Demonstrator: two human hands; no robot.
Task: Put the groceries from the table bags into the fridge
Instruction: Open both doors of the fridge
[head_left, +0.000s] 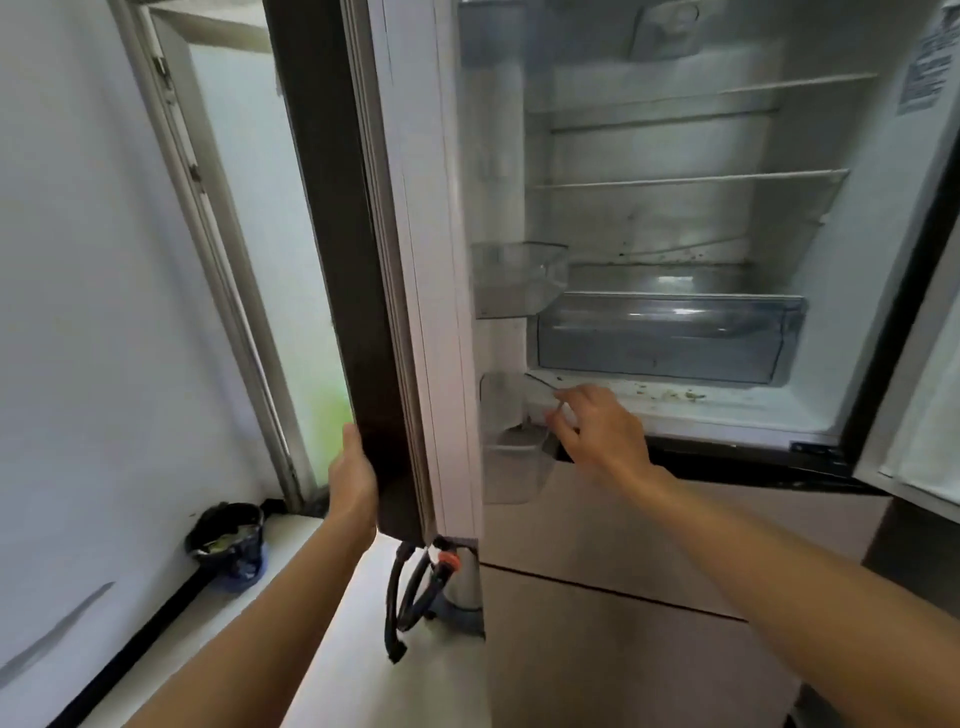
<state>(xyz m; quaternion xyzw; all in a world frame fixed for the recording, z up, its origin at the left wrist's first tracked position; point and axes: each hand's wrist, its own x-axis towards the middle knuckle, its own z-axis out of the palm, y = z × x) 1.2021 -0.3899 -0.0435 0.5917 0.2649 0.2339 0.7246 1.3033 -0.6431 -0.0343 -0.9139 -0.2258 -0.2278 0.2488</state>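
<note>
The fridge stands open, its glass shelves bare and a clear crisper drawer at the bottom. My left hand lies flat against the dark outer face of the open left door, fingers pointing up. My right hand hovers at the front lip of the fridge floor, right beside the lower clear door bin. Its fingers are loosely bent and hold nothing. No groceries or bags are in view.
A second clear door bin sits higher on the left door. A right door is open at the frame edge. Black hoses hang below the left door. A dark pot stands on the floor by the white wall.
</note>
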